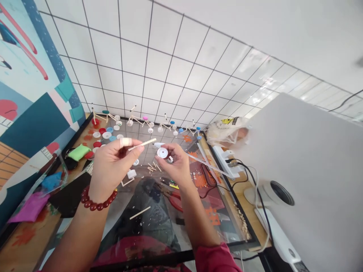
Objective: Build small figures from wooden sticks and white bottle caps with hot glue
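My left hand (113,166) is raised over a glass-topped table (159,226), pinching a thin wooden stick (143,144) between thumb and forefinger; one finger wears a bandage and the wrist a red bead bracelet. My right hand (174,162) holds a white bottle cap (162,152) in its fingertips, close to the stick's tip. A white pen-like tool (159,144) lies just behind the cap. Below the hands on the glass lie a white cap with a stick (131,174), short stick pieces (152,167) and a loose stick (140,212).
Several stick-and-cap models (147,122) line the tiled wall. Loose coloured caps (104,133) and felt pieces (78,152) lie at the left. Red-handled pliers (174,198) rest on the glass. A power strip (227,160), cables, a plastic bag (227,130) and a white device (306,181) stand right.
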`<action>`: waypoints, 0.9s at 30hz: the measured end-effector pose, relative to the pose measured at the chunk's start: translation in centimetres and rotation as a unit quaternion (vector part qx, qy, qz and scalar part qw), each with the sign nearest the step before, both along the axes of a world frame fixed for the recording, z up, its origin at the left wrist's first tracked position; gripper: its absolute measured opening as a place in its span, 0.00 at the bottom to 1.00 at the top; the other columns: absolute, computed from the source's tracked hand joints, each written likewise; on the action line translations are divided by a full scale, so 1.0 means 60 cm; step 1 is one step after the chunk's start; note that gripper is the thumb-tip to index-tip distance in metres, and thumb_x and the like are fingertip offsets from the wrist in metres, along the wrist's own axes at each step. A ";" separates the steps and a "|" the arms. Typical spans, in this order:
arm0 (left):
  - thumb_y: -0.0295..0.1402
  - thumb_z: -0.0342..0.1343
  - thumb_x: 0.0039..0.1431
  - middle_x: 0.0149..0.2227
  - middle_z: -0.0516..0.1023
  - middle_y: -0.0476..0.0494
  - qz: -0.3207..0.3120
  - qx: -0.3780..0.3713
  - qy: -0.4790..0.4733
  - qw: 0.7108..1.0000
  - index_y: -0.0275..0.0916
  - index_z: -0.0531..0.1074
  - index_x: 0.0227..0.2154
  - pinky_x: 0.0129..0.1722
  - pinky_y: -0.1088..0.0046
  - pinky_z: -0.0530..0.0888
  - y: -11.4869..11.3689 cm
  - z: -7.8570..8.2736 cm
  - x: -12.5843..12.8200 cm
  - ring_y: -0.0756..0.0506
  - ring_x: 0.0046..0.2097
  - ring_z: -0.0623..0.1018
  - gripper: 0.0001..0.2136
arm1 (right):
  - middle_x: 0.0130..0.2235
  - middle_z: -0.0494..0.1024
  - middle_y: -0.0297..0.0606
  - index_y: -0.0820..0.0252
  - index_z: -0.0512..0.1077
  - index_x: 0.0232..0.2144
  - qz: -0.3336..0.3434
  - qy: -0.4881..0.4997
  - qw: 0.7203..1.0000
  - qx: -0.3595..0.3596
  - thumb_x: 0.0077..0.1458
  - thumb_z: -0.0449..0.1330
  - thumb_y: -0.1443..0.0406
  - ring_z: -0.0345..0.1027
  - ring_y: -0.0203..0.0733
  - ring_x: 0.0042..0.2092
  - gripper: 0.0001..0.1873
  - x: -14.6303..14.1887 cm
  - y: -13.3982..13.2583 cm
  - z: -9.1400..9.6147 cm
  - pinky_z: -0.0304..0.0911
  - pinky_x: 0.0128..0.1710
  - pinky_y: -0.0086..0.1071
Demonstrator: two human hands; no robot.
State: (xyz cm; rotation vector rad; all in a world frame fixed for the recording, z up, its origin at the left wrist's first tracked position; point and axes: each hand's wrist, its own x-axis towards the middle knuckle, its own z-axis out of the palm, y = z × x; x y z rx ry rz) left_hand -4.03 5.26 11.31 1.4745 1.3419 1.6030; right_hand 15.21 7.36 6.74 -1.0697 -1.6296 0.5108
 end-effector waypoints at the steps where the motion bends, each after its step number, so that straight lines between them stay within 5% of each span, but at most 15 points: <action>1: 0.38 0.66 0.54 0.26 0.79 0.50 0.002 -0.002 0.044 0.999 0.45 0.82 0.34 0.24 0.73 0.68 -0.003 0.000 0.002 0.50 0.26 0.74 0.06 | 0.37 0.76 0.35 0.55 0.74 0.41 0.007 0.008 1.000 0.016 0.51 0.68 0.64 0.69 0.36 0.34 0.14 0.002 0.004 0.009 0.68 0.37 0.31; 7: 0.37 0.62 0.57 0.29 0.81 0.48 -0.029 0.023 0.172 0.984 0.42 0.82 0.34 0.27 0.74 0.71 -0.011 0.006 0.014 0.50 0.27 0.75 0.07 | 0.42 0.79 0.38 0.55 0.75 0.43 0.046 0.061 0.996 0.034 0.52 0.69 0.64 0.73 0.38 0.39 0.14 0.012 0.015 0.004 0.70 0.41 0.33; 17: 0.31 0.62 0.55 0.22 0.77 0.50 -0.061 0.090 0.187 0.976 0.42 0.81 0.29 0.22 0.74 0.67 -0.019 0.012 0.034 0.51 0.21 0.70 0.03 | 0.39 0.77 0.36 0.53 0.77 0.41 0.114 0.133 0.985 -0.001 0.43 0.75 0.58 0.72 0.39 0.39 0.21 0.029 0.021 -0.001 0.69 0.41 0.34; 27: 0.31 0.60 0.57 0.25 0.80 0.48 -0.038 0.108 0.245 0.963 0.41 0.79 0.28 0.26 0.73 0.68 -0.019 0.006 0.037 0.51 0.23 0.71 0.05 | 0.39 0.79 0.36 0.50 0.78 0.42 0.134 0.097 0.986 0.016 0.42 0.75 0.55 0.72 0.41 0.40 0.22 0.027 0.023 -0.009 0.69 0.42 0.36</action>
